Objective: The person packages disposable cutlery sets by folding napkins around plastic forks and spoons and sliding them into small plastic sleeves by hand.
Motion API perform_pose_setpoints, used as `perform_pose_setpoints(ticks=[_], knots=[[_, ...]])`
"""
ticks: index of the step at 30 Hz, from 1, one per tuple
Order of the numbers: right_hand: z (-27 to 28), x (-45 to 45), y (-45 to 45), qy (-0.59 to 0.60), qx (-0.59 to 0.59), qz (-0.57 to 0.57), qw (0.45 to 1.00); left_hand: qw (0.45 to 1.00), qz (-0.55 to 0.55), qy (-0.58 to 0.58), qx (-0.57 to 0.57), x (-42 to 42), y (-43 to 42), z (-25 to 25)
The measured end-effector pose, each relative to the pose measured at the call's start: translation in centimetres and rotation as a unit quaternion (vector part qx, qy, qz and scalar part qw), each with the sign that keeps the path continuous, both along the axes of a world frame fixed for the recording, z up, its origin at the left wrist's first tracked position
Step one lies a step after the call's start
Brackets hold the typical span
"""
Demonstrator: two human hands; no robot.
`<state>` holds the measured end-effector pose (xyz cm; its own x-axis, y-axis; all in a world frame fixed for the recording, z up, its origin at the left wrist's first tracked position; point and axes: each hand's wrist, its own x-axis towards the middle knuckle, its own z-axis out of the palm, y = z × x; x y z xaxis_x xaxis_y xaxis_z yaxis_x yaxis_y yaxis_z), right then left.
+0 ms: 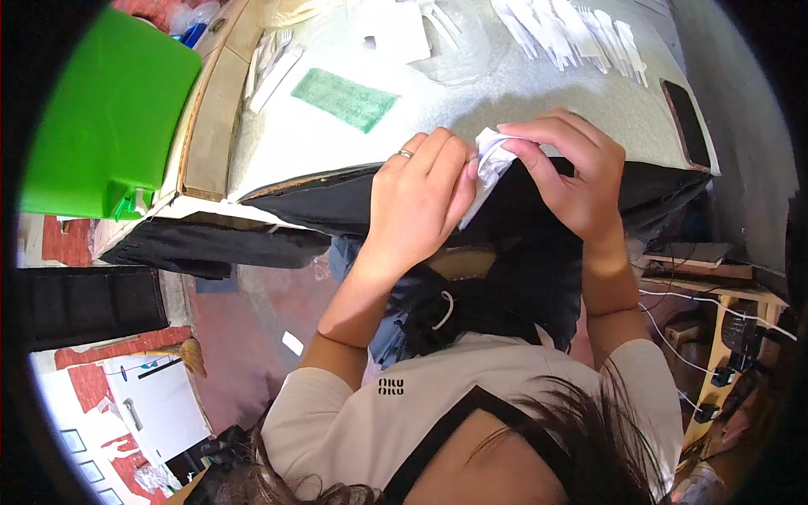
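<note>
My left hand [421,189], with a ring on one finger, is closed round the left side of a white paper napkin wrap [491,164]. The thumb and index finger of my right hand [572,164] pinch the wrap's upper right edge. The wrap is held just over the table's front edge, tilted, its narrow end pointing down. Whatever is inside it is hidden. Beyond my left hand, a green cloth [343,99] lies flat on the pale tabletop [278,156]. Several wrapped white utensils [572,38] lie in a row at the back right.
A black phone [686,122] lies at the table's right edge. White paper [396,32] and plastic forks [442,21] are at the back. A large green container [105,105] stands at the left. White cables [673,341] hang at the lower right.
</note>
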<state>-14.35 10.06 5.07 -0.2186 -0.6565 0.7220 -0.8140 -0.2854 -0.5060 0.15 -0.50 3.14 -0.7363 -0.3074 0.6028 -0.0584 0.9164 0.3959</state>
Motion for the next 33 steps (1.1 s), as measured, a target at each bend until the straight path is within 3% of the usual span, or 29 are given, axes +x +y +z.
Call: perform_pose_setpoints(ticks=[6,11,14,20,23,28,31,32,33], knots=[[0.0,0.2,0.1,-0.06,0.04,0.057,0.996,0.991,-0.034,0.061,0.116,-0.2,-0.5,-1.1],[-0.1,0.9,0.0,-0.126,0.051,0.073,0.988,0.983,-0.013,0.117,0.138,-0.6,-0.2,-1.3],[-0.1,0.7,-0.3,-0.082,0.049,0.092,0.991,0.982,-0.011,0.128,0.138,-0.7,-0.2,-1.4],[-0.5,1.8,-0.6,-0.434,-0.028,0.152,0.888,0.979,-0.01,0.159,0.13,-0.7,-0.4,-1.8],[-1.5,1.1,-0.5,-0.335,-0.015,0.167,0.927,0.981,-0.009,0.162,0.111,-0.7,-0.2,-1.5],[-0.9,0.9,-0.3,-0.306,0.023,0.155,0.939,0.976,-0.012,0.189,0.11,-1.0,-0.2,-1.8],[-0.3,0.7,-0.1,-0.184,0.139,0.203,0.952,0.972,-0.016,0.181,0.15,-0.9,0.1,-1.2],[-1.1,1.6,-0.3,-0.302,0.148,0.206,0.919,0.97,-0.018,0.172,0.169,-0.8,0.2,-1.0],[-2.0,1.8,-0.8,-0.348,0.144,0.202,0.904,0.941,-0.016,0.191,0.277,-0.9,-0.1,-1.5]])
